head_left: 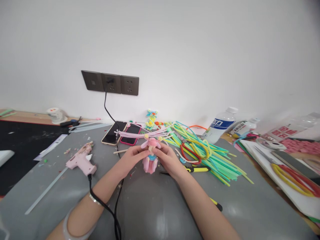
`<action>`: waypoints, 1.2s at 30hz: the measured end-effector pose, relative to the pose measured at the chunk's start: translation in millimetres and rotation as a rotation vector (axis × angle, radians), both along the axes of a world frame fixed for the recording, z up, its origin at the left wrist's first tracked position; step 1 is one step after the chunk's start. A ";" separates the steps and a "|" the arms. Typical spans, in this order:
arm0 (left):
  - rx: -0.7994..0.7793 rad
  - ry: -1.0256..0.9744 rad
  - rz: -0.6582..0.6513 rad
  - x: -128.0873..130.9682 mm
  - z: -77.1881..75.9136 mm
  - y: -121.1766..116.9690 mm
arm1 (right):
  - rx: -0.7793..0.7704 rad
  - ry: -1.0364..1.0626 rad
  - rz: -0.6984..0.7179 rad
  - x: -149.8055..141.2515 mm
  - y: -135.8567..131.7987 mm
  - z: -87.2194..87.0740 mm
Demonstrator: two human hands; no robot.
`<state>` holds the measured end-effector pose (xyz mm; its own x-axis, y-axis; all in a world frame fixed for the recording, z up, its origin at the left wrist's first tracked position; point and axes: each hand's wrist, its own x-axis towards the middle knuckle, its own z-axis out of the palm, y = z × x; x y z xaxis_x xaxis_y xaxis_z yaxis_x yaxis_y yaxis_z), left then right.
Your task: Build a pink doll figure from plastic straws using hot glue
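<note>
Between my hands, above the grey mat, is a small pink doll figure [150, 160] that looks made of pipe cleaners, with a blue band round its middle. My left hand [137, 158] pinches it from the left, thumb on the blue band. From the other side my right hand [168, 158] grips it with thumb and fingers. Pale pink pipe cleaners [135, 135] lie just beyond the doll. Behind them stands a yellow and blue figure [151, 118].
A pink glue gun [81, 160] with a glue stick lies left, its black cable [105, 204] running under my left forearm. Two phones [113, 133] lie behind. Right are green pipe cleaners [225, 163], red and yellow scissors [197, 151], a yellow-handled tool [200, 169] and a bottle [221, 125].
</note>
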<state>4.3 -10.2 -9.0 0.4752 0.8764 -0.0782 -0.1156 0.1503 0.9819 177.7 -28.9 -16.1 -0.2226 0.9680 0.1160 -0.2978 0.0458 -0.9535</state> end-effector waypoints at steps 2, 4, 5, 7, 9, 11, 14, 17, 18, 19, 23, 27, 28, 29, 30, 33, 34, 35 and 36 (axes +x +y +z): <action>0.027 0.001 0.004 -0.3 -0.7 0.8 | -0.009 0.029 -0.007 -0.2 0.2 1.1; 0.078 0.009 0.012 -0.5 -0.2 2.2 | -0.024 0.063 -0.025 -0.7 1.1 2.0; 0.112 0.018 0.012 -0.5 0.5 2.8 | -0.030 0.081 -0.050 -1.0 1.6 2.3; 0.179 0.043 0.021 -0.1 2.6 3.8 | -0.032 0.116 -0.124 -1.2 3.1 2.8; 0.219 0.080 0.037 0.8 4.5 3.9 | -0.036 0.148 -0.199 -0.8 4.6 3.0; 0.254 0.125 0.070 2.1 5.1 3.0 | -0.051 0.175 -0.254 0.0 5.9 3.0; 0.385 0.226 0.162 4.0 3.8 0.7 | -0.068 0.199 -0.314 0.8 7.0 2.8; 0.568 0.333 0.245 4.9 2.8 -1.0 | -0.063 0.206 -0.330 -0.1 7.2 2.2; 0.617 0.357 0.264 5.0 2.8 -1.2 | -0.063 0.205 -0.326 -0.7 7.1 1.9; 0.654 0.374 0.276 5.0 2.8 -1.3 | -0.064 0.203 -0.321 -1.4 7.0 1.5; 0.721 0.404 0.293 4.6 2.9 -1.1 | -0.075 0.202 -0.310 -3.4 6.2 0.0; 0.769 0.394 0.288 4.1 1.6 -1.3 | -0.081 0.214 -0.310 -3.1 6.1 -1.0; 0.778 0.391 0.285 4.0 1.1 -1.4 | -0.085 0.214 -0.309 -3.0 6.0 -1.0; 0.787 0.388 0.282 3.9 0.7 -1.4 | -0.089 0.213 -0.310 -3.0 6.0 -0.8; 0.795 0.386 0.279 3.8 0.3 -1.4 | -0.092 0.213 -0.311 -3.2 5.8 -0.4; 0.826 0.381 0.270 3.6 -0.5 -1.4 | -0.107 0.219 -0.312 -4.0 5.0 1.6; 0.837 0.384 0.268 3.5 -0.4 -1.5 | -0.114 0.225 -0.312 -4.3 4.8 2.2; 0.846 0.388 0.268 3.5 -0.2 -1.7 | -0.119 0.232 -0.311 -4.5 4.5 2.7; 0.853 0.395 0.268 3.5 0.1 -1.9 | -0.123 0.240 -0.308 -4.7 4.3 3.1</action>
<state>7.8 -12.1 -8.9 0.3276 0.7879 0.5215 0.3181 -0.6117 0.7244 173.0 -24.7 -13.0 0.0990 0.9950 0.0089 -0.5024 0.0577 -0.8627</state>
